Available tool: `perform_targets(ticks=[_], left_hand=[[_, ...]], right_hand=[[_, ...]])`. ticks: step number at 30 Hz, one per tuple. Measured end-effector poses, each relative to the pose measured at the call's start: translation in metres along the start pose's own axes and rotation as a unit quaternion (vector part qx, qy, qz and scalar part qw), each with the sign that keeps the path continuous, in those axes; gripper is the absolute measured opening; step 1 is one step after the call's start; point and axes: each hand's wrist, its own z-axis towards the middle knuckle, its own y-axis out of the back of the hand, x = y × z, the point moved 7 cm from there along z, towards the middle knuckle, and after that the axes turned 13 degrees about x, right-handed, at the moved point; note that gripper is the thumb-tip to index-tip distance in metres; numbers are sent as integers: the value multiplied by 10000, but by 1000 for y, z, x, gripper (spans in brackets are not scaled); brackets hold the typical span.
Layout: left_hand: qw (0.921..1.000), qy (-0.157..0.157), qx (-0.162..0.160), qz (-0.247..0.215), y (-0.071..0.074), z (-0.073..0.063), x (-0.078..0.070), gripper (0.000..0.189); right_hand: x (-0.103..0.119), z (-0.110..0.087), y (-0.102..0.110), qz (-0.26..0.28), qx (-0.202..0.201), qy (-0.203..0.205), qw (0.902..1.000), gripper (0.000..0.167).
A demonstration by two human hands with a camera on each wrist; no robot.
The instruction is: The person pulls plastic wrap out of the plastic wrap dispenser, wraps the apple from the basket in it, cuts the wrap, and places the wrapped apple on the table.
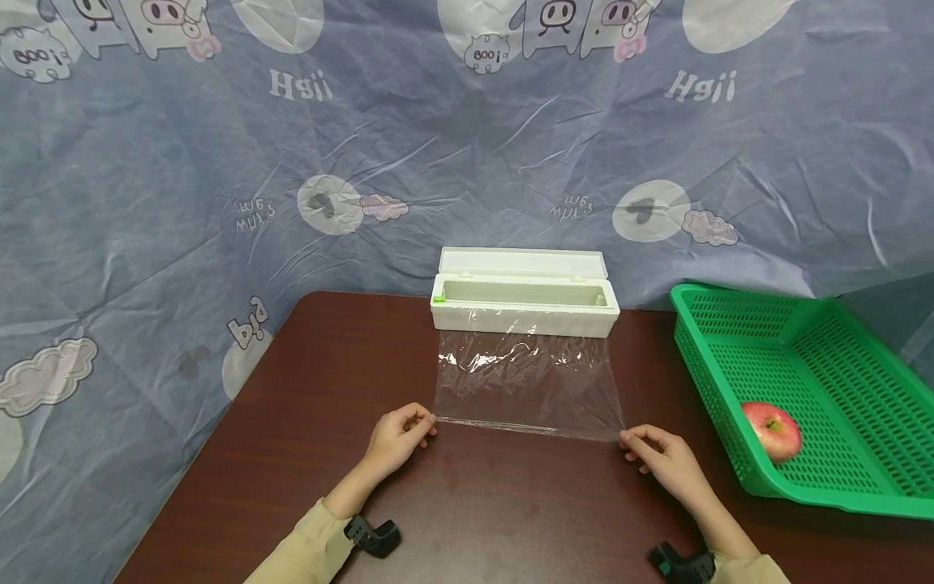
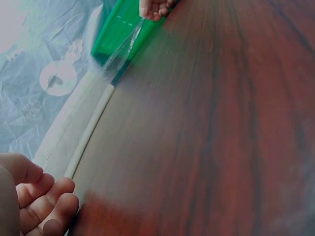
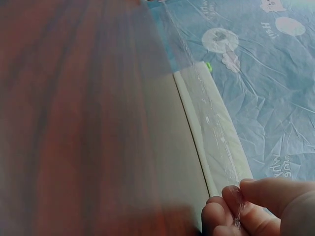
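Observation:
A clear sheet of plastic wrap stretches toward me from a white wrap dispenser box, whose lid stands up at the back. My left hand pinches the sheet's near left corner between thumb and fingers. At the near right corner my right hand pinches the wrap the same way. The front edge runs taut between both hands, over the table. In the right wrist view the gathered plastic wrap passes between thumb and forefinger. The left wrist view shows the curled fingers beside the dispenser.
A green plastic basket stands to the right, with a red apple inside at its near left. The dark brown wooden table reaches back to a printed grey-blue cloth. A small green slider sits at the box's left end.

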Motion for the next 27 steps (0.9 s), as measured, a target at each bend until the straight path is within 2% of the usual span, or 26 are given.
perform_targets(ticks=[10, 27], left_hand=[[9999, 49, 16, 101, 0, 1, 0, 14], [9998, 100, -54, 167, 1, 0, -3, 13]], right_hand=[[-1, 4, 1, 85, 225, -103, 9997, 32], [-1, 3, 1, 251, 225, 42, 9994, 30]])
